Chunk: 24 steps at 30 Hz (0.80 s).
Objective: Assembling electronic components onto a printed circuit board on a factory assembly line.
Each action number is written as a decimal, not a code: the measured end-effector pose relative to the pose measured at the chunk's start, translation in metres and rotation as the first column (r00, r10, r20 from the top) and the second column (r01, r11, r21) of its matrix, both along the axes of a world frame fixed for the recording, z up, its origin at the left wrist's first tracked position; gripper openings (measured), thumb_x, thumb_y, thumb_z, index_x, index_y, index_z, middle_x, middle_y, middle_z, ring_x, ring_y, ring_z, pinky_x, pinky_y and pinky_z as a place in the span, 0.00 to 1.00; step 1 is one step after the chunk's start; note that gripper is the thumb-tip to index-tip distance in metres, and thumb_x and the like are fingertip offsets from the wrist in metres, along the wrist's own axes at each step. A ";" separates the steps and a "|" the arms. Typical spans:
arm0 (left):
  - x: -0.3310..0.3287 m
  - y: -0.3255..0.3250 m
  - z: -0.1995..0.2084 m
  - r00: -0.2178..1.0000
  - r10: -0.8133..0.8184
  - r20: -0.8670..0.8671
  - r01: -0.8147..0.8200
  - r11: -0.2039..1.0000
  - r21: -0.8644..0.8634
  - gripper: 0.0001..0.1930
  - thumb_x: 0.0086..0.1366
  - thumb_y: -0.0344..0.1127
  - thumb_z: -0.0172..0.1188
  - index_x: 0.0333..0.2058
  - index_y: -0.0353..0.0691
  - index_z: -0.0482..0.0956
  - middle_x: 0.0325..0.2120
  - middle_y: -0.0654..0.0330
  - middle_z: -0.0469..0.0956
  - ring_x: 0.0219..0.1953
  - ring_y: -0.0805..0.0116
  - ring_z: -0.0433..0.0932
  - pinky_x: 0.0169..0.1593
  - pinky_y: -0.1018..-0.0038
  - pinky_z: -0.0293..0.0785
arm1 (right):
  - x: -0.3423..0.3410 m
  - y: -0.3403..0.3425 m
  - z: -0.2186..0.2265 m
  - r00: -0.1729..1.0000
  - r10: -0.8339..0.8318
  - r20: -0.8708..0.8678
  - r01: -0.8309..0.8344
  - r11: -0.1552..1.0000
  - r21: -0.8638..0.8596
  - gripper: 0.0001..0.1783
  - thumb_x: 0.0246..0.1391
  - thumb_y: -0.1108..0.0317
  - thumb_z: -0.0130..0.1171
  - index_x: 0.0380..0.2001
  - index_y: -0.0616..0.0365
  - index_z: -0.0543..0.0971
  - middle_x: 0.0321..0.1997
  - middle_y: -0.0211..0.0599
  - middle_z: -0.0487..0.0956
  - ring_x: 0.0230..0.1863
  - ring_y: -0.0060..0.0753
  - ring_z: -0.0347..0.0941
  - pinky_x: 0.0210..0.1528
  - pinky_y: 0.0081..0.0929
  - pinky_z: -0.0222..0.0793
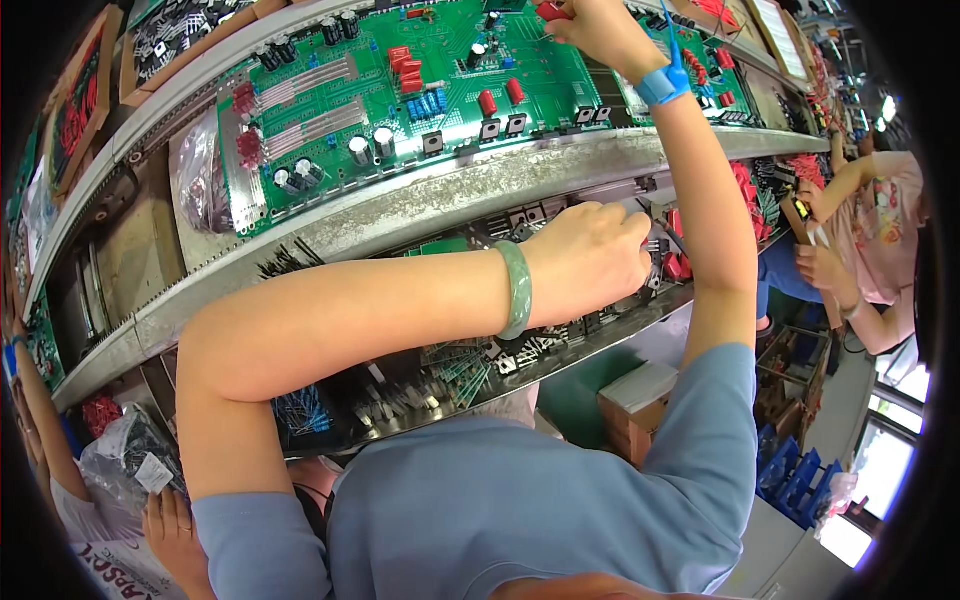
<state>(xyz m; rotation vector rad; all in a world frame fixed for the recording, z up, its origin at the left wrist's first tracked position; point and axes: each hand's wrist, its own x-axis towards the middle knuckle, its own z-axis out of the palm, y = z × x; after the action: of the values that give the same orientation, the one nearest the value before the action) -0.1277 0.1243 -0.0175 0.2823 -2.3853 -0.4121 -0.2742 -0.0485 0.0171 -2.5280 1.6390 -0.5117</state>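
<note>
A large green circuit board (400,130) lies on the rail ahead, fitted with red capacitors (487,103), black cylindrical capacitors, resistors and flat transistors along its near edge. Over its far right part, my right hand (605,30) pinches a red capacitor (553,12) between the fingertips. A blue wrist strap (662,86) with a blue cord is round that wrist. My left hand (590,260) reaches over the parts tray (560,362) below the rail, its fingers curled down among loose components. Its fingertips are hidden, so anything in them cannot be made out. A green bangle (516,290) circles that wrist.
The metal rail (400,205) runs between board and tray. Another board (715,75) sits to the right. Blue resistors (302,410) lie in the tray's left end. Co-workers' arms show at both sides; a cardboard box (640,400) stands below on the right.
</note>
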 end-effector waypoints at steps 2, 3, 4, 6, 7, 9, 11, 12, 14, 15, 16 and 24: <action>0.001 0.000 -0.002 1.000 0.005 -0.008 -0.004 1.000 0.012 0.05 0.51 0.30 0.57 0.19 0.35 0.76 0.26 0.54 0.74 0.31 0.59 0.75 0.32 0.66 0.73 | -0.003 -0.012 0.006 0.995 0.042 -0.094 -0.021 0.976 0.217 0.06 0.43 0.75 0.59 0.29 0.60 0.77 0.19 0.40 0.76 0.23 0.36 0.74 0.30 0.31 0.69; 0.001 0.000 -0.003 1.000 0.000 -0.016 0.000 1.000 0.007 0.05 0.50 0.30 0.57 0.19 0.35 0.76 0.26 0.54 0.74 0.31 0.59 0.76 0.32 0.66 0.74 | -0.004 -0.013 0.005 0.994 0.043 -0.095 -0.021 0.976 0.219 0.06 0.43 0.75 0.59 0.29 0.60 0.77 0.19 0.40 0.76 0.23 0.36 0.74 0.30 0.31 0.69; 0.002 0.000 -0.002 1.000 -0.002 -0.026 0.002 1.000 0.002 0.05 0.50 0.30 0.57 0.19 0.35 0.76 0.25 0.53 0.75 0.31 0.59 0.76 0.32 0.65 0.74 | -0.005 -0.014 0.002 0.998 0.051 -0.029 -0.044 0.979 0.198 0.07 0.42 0.75 0.59 0.29 0.60 0.77 0.19 0.40 0.76 0.23 0.35 0.74 0.29 0.30 0.69; 0.004 0.000 0.000 1.000 -0.020 0.022 0.020 1.000 0.005 0.05 0.50 0.31 0.57 0.22 0.35 0.76 0.27 0.54 0.73 0.32 0.60 0.75 0.34 0.66 0.74 | -0.011 -0.014 -0.003 0.997 0.062 0.034 -0.067 0.982 0.176 0.08 0.42 0.76 0.60 0.30 0.60 0.77 0.19 0.40 0.75 0.23 0.33 0.74 0.29 0.30 0.69; 0.006 -0.001 0.002 0.996 -0.038 0.075 0.037 0.999 0.010 0.06 0.51 0.31 0.57 0.25 0.35 0.76 0.29 0.54 0.71 0.33 0.61 0.75 0.35 0.68 0.75 | -0.014 -0.012 -0.004 0.928 0.310 0.207 -0.323 0.946 0.035 0.08 0.42 0.76 0.60 0.30 0.60 0.77 0.19 0.39 0.76 0.23 0.33 0.74 0.29 0.29 0.69; 0.009 -0.002 0.005 0.996 -0.034 0.085 0.034 0.999 0.001 0.06 0.50 0.31 0.57 0.26 0.35 0.77 0.28 0.55 0.71 0.32 0.61 0.75 0.35 0.68 0.74 | -0.017 -0.012 -0.005 0.768 0.548 0.332 -0.533 0.834 -0.142 0.09 0.42 0.77 0.60 0.31 0.61 0.77 0.19 0.39 0.76 0.23 0.32 0.74 0.29 0.29 0.69; 0.009 -0.001 0.005 0.995 -0.036 0.094 0.036 0.999 -0.006 0.06 0.50 0.31 0.57 0.26 0.35 0.77 0.28 0.55 0.71 0.32 0.61 0.75 0.35 0.68 0.74 | -0.016 -0.008 -0.001 0.760 0.508 0.405 -0.531 0.845 -0.064 0.08 0.42 0.77 0.59 0.30 0.61 0.78 0.20 0.37 0.77 0.23 0.31 0.75 0.29 0.29 0.70; 0.009 -0.002 0.004 0.995 -0.034 0.090 0.035 0.999 -0.008 0.06 0.50 0.31 0.57 0.25 0.35 0.76 0.27 0.55 0.71 0.32 0.61 0.75 0.36 0.68 0.75 | -0.014 -0.011 0.001 0.761 0.508 0.404 -0.531 0.845 -0.062 0.08 0.42 0.77 0.59 0.30 0.61 0.78 0.20 0.37 0.77 0.23 0.31 0.75 0.29 0.29 0.70; 0.007 -0.002 0.004 0.995 -0.039 0.087 0.040 0.999 -0.008 0.05 0.49 0.31 0.57 0.25 0.35 0.76 0.26 0.56 0.71 0.32 0.61 0.75 0.36 0.68 0.75 | -0.006 -0.018 0.005 0.996 0.060 -0.069 -0.042 0.970 0.238 0.06 0.44 0.76 0.60 0.29 0.61 0.78 0.19 0.36 0.78 0.23 0.30 0.77 0.28 0.29 0.71; 0.006 -0.002 0.003 0.998 -0.034 0.062 0.035 0.999 -0.013 0.04 0.48 0.30 0.57 0.22 0.36 0.76 0.24 0.55 0.74 0.31 0.60 0.76 0.34 0.67 0.74 | -0.004 -0.022 0.009 0.996 0.057 -0.069 -0.039 0.970 0.240 0.06 0.44 0.76 0.60 0.29 0.61 0.78 0.19 0.36 0.78 0.23 0.30 0.77 0.28 0.29 0.71; 0.006 -0.003 0.003 0.999 -0.029 0.036 0.030 0.999 -0.018 0.04 0.47 0.30 0.58 0.19 0.37 0.76 0.22 0.55 0.76 0.29 0.59 0.77 0.32 0.66 0.74 | 0.001 -0.025 0.017 0.995 0.041 -0.091 -0.008 0.941 0.339 0.06 0.45 0.75 0.62 0.29 0.62 0.78 0.19 0.36 0.78 0.23 0.29 0.77 0.27 0.30 0.71; 0.031 -0.005 0.022 0.982 -0.063 0.179 0.055 0.997 0.049 0.05 0.48 0.27 0.57 0.27 0.39 0.74 0.24 0.59 0.74 0.32 0.62 0.76 0.38 0.68 0.74 | -0.017 -0.038 -0.021 0.938 0.175 -0.298 -0.193 0.981 -0.030 0.11 0.48 0.65 0.65 0.30 0.62 0.79 0.19 0.41 0.78 0.21 0.38 0.77 0.27 0.33 0.70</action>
<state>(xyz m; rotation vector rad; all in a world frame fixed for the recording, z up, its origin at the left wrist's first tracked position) -0.0964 0.1195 0.0045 0.2798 -2.5695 -0.4853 -0.2911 -0.0862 -0.0039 -2.8799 1.4617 -0.1726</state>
